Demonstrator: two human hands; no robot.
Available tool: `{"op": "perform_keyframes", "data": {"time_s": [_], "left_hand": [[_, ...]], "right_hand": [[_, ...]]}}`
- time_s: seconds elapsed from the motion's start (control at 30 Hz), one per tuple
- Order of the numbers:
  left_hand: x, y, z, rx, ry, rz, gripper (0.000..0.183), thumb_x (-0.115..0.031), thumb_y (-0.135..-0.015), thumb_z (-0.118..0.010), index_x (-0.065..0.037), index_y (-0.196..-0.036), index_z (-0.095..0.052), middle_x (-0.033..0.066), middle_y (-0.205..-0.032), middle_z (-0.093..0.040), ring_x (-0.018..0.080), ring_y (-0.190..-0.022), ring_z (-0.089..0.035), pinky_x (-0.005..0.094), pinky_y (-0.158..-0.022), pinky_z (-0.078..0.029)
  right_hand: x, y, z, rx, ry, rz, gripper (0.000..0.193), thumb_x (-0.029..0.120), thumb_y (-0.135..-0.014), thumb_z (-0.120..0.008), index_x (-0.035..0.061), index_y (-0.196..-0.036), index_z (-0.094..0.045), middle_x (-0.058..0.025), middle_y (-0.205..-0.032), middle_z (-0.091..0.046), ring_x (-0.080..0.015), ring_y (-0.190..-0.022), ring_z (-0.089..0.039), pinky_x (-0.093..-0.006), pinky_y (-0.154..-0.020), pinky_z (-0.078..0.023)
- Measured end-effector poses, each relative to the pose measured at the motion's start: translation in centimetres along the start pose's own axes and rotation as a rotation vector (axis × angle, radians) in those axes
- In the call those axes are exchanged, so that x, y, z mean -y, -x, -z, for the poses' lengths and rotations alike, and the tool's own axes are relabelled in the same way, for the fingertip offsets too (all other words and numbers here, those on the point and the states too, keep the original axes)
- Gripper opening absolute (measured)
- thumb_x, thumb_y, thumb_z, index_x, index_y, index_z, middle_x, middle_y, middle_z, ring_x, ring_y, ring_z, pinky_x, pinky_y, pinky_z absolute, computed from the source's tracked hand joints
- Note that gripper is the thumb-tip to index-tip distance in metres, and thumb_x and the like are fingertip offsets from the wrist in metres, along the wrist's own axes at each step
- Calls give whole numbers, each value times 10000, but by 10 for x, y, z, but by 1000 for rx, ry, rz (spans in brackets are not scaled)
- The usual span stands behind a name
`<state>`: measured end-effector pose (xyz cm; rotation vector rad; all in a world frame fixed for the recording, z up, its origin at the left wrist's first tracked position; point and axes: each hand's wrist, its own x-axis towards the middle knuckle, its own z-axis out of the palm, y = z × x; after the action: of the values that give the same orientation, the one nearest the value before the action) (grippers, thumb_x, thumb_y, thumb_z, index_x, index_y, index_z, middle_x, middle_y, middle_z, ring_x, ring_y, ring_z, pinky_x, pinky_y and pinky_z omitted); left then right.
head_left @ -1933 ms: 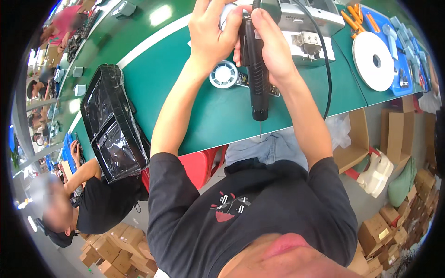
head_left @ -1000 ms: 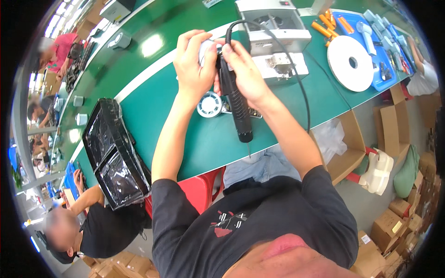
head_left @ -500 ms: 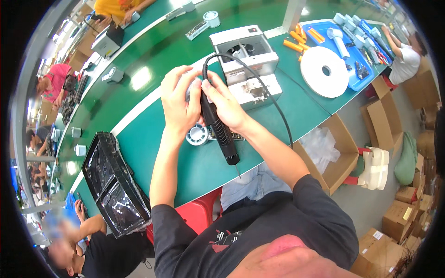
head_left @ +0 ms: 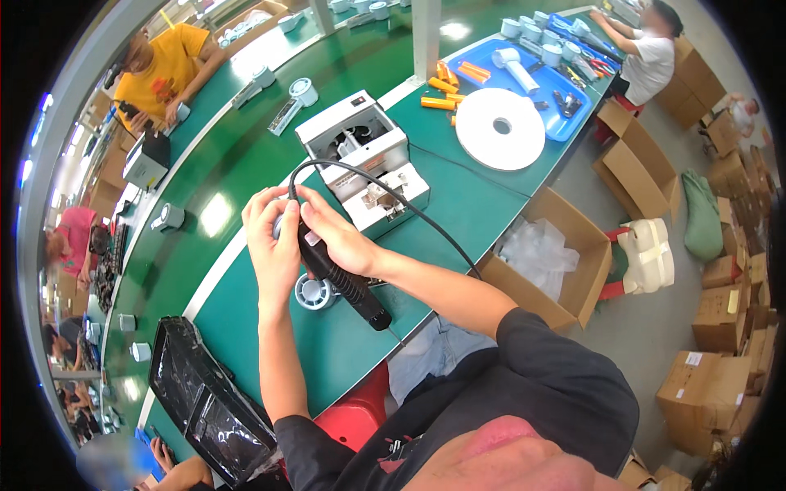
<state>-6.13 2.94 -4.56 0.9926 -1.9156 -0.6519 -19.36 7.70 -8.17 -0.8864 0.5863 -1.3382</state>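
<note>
A black corded electric screwdriver (head_left: pixel 350 288) slants across in front of me, its thin bit pointing toward my body. My right hand (head_left: pixel 337 239) is closed around its upper part. Close against it, my left hand (head_left: pixel 272 245) has curled fingers and its thumb beside the tool; a bit of a grey part shows between them, mostly hidden. On the bench just below the hands lies a round grey piece with a spoked face (head_left: pixel 314 292), partly covered by the screwdriver. Beyond my right hand stands a grey-white screw feeder machine (head_left: pixel 360 155).
A white reel (head_left: pixel 475 135) and orange cylinders (head_left: pixel 440 102) lie by a blue tray (head_left: pixel 565 119) of parts. A black plastic-wrapped bin (head_left: pixel 213 401) sits at left. An open carton (head_left: pixel 589 278) stands off the bench's right edge. Co-workers sit around; one wears yellow (head_left: pixel 164 74).
The view has swung, so the bench things sit further left and the far-side co-worker in yellow shows more. Both hands keep their hold and the screwdriver stays similarly slanted.
</note>
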Motion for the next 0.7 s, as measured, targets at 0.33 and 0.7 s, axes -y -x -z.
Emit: {"op": "perform_keyframes", "data": {"time_s": [0.33, 0.7], "left_hand": [[10, -3, -5, -14, -21, -39, 167, -131, -993, -661, 19, -932, -702, 118, -1181, -650, 282, -1223, -528, 413, -1072, -406], [17, -4, -3, -65, -116, -90, 232, -180, -982, -689, 46, -1010, -729, 156, -1160, -678, 324, -1178, -582, 412, -1031, -457]], "right_hand": [[-1, 2, 1, 30, -48, 7, 726, 519, -1097, -468, 161, -1642, -149, -101, -1006, -616, -130, -583, -615, -287, -492, -524], [-19, -13, 10, 22, 205, 304, 556, 393, -1133, -445, 23, -1541, -370, -96, -1399, -539, -162, -1303, -525, -315, -1110, -434]]}}
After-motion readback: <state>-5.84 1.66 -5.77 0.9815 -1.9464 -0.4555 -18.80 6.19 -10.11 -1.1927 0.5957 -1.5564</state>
